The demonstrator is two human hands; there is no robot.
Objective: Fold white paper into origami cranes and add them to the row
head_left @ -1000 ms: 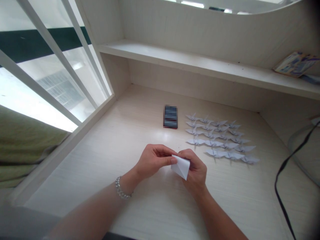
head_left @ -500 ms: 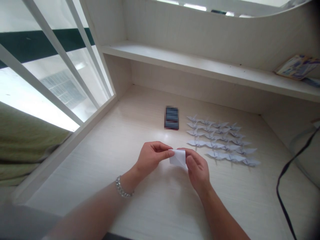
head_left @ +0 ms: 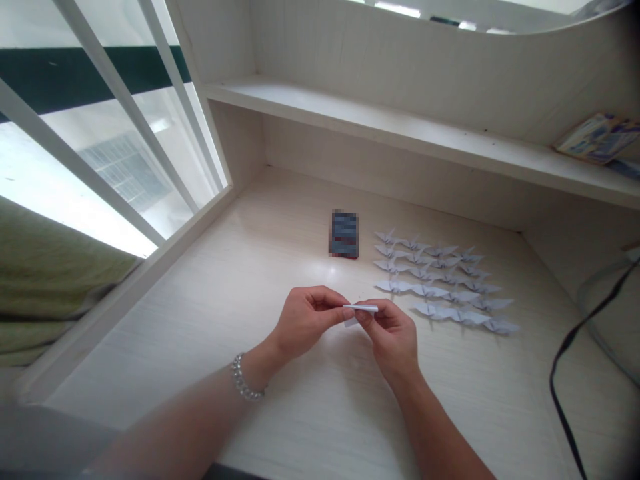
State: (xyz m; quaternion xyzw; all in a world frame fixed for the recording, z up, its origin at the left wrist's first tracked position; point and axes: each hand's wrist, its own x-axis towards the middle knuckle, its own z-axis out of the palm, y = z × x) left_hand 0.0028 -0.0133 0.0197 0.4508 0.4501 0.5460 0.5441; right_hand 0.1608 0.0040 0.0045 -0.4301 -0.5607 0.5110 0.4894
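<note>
White folded paper [head_left: 369, 308], seen nearly edge-on with a bit hanging beneath, is held over the pale desk [head_left: 200, 313] by the left hand [head_left: 306, 325] at its left end and the right hand [head_left: 397, 337] at its right, each thumb pinched close against the fingers with only the paper between. Beyond the right hand, rows of paper cranes [head_left: 429, 291] sit on the desk, with a dark, pixelated block [head_left: 344, 235] lying to their left. A silver chain bracelet [head_left: 241, 380] rings the left wrist [head_left: 264, 360].
</note>
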